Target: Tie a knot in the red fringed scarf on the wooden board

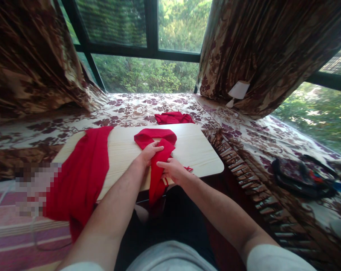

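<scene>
A long red cloth strip point(156, 137) loops across a small pale wooden table point(193, 150) and hangs over its front edge. My left hand point(150, 152) is closed on the strip where it crosses itself. My right hand point(172, 170) pinches the same strip just below, near the table's front edge, fingers pointing left. A thin red tie point(189, 169) pokes out beside the right wrist. A larger red cloth point(80, 177) drapes over the table's left end and hangs down.
A folded red cloth point(174, 117) lies beyond the table on the flowered bedspread point(131, 109). Brown patterned curtains point(272, 49) flank the window. A small white lamp point(237, 92) stands at the back right. A dark patterned bag point(297, 177) lies at the right.
</scene>
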The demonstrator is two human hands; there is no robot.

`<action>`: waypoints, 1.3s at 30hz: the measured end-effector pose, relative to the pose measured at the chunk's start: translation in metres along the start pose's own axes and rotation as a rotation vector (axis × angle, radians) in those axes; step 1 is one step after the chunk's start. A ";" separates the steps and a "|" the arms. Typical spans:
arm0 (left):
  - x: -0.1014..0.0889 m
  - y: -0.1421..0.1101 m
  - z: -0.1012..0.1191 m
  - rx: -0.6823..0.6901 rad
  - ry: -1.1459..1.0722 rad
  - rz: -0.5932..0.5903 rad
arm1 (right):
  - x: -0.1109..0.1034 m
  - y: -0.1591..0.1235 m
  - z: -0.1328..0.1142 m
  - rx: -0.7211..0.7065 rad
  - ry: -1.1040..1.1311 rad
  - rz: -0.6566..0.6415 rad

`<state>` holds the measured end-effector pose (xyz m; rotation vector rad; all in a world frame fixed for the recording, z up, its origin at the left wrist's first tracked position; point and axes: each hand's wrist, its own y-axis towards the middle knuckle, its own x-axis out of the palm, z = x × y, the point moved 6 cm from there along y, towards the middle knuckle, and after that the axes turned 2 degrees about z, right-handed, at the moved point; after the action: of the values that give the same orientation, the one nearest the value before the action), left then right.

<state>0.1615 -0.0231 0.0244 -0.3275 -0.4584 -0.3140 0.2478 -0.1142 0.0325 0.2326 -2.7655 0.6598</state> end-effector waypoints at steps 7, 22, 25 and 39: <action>0.000 0.003 -0.001 -0.010 -0.004 -0.004 | 0.000 -0.002 -0.008 -0.089 0.158 0.157; 0.000 0.011 -0.008 -0.188 -0.150 0.014 | -0.023 -0.019 -0.084 -0.222 0.256 -0.006; 0.003 0.007 -0.004 -0.178 -0.106 0.018 | -0.023 -0.028 -0.081 -0.128 0.211 -0.069; 0.006 0.006 -0.004 -0.157 -0.040 -0.023 | -0.029 -0.052 -0.087 -0.269 0.274 -0.072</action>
<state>0.1706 -0.0200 0.0228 -0.4822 -0.4777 -0.3669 0.3074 -0.1172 0.1191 0.1689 -2.5313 0.2729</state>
